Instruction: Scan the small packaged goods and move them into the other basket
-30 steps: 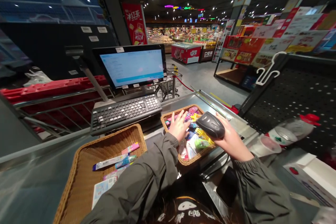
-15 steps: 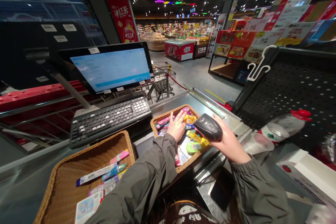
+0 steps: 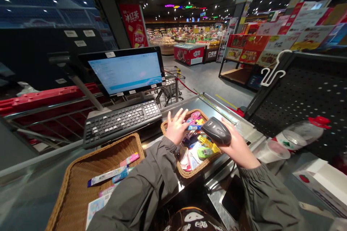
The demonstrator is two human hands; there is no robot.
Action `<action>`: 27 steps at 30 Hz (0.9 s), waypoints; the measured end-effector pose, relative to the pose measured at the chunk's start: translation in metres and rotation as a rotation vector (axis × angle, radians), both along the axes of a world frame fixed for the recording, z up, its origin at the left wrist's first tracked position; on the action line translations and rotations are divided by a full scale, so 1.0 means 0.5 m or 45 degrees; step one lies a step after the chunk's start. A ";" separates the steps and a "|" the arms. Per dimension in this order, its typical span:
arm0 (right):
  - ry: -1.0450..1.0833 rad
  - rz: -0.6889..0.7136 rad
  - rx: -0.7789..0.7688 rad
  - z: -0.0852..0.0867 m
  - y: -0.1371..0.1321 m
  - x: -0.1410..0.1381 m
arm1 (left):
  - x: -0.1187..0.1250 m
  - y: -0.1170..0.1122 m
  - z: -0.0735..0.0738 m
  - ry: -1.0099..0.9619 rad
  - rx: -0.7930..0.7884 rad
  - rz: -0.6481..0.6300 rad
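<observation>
In the head view, my left hand is over the left side of a small wicker basket. Its outer fingers are spread, while a narrow blue package with a pale label sticks out from the thumb side, apparently pinched there; the grip is partly hidden. My right hand is wrapped around a black barcode scanner, its head pointing left toward the package. Inside the basket lie small colourful packs, among them a green item and a yellow one.
A larger wicker basket with several packages stands at left, behind my left sleeve. Beyond are a keyboard and a monitor. On the right are plastic cups, a clear bottle and a white box.
My left hand has risen from the basket's contents and shifted left, its fingers spreading, with the blue package now at its thumb side. The scanner stays nearly in place; the view has turned slightly left.
</observation>
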State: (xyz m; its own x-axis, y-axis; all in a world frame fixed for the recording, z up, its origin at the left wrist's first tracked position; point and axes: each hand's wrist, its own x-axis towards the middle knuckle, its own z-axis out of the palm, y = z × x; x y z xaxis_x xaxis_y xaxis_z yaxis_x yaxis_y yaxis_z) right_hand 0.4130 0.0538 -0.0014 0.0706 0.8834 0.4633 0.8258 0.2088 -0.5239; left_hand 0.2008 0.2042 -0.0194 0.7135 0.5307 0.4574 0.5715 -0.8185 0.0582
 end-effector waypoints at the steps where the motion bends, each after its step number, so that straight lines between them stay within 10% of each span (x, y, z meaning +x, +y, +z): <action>1: -0.002 0.004 -0.004 0.004 0.001 -0.007 | -0.019 0.001 0.010 -0.019 0.016 0.019; 15: -0.140 0.356 0.061 0.052 0.067 -0.186 | -0.322 -0.019 0.076 -0.268 0.140 0.429; 27: -0.254 0.573 0.029 0.061 0.078 -0.331 | -0.468 -0.079 0.091 -0.277 0.158 0.583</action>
